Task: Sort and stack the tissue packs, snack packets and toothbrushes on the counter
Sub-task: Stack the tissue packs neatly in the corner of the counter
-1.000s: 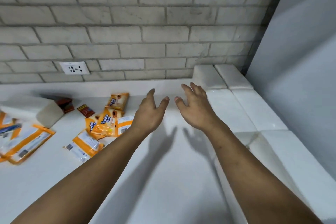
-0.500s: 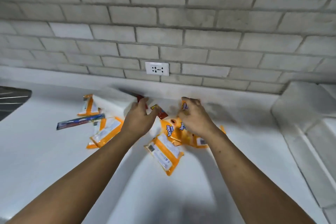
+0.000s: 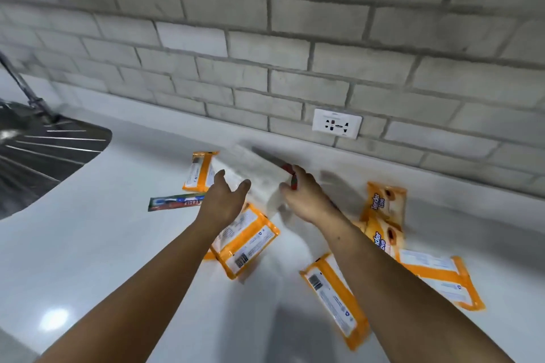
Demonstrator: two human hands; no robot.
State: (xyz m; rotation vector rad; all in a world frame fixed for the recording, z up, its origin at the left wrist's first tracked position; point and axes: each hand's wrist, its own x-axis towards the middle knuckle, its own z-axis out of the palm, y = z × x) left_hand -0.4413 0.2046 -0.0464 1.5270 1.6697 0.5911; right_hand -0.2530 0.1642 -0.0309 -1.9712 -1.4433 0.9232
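Centrally, the white counter point(image 3: 97, 247) runs below a grey brick wall point(image 3: 295, 38), and the large white tissue pack point(image 3: 259, 177) near the wall serves as landmark. Left of it, well apart, lies a steel sink drainboard point(image 3: 50, 150); above and right of it, a wall socket point(image 3: 337, 126). Orange-edged packs lie scattered: one point(image 3: 200, 171) just left of the tissue pack, one point(image 3: 246, 240) in front of it under the left forearm, two more point(image 3: 336, 299) point(image 3: 439, 280) front-right. Two snack packets point(image 3: 385, 203) lie right of the landmark, overlapping. A packaged toothbrush point(image 3: 176, 203) lies front-left. The left hand point(image 3: 222, 203) hovers with fingers spread at the pack's near-left edge. The right hand point(image 3: 306, 200) rests at the tissue pack's right end, fingers curled over a small red packet point(image 3: 292, 178); whether it pinches the packet cannot be told through blur.
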